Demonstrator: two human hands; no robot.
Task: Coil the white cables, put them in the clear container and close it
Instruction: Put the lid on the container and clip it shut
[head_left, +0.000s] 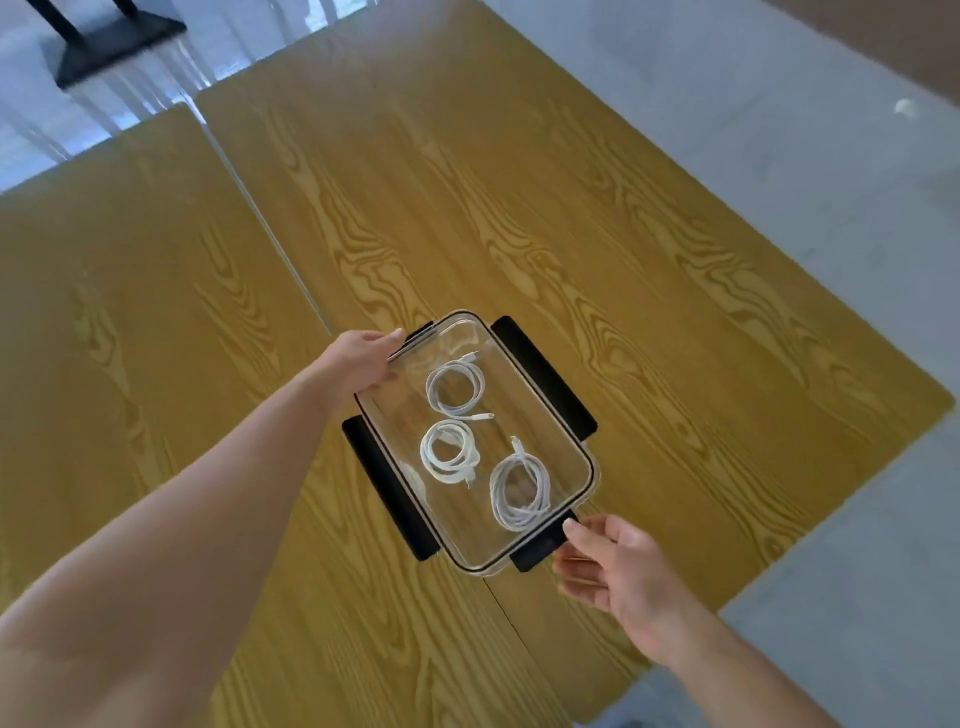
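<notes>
three coiled white cables, one clear container, four black latches, two hands.

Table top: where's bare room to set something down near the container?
Bare wood beyond the clear container toward the table's far edge, and on the adjoining table left of the seam. Crowded at the container's two ends: left hand on the far clip, right hand on the near clip. Three coiled cables fill the inside.

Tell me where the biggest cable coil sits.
In the head view, the biggest coil lies inside the clear container, at its near right corner, beside the right hand.
</notes>
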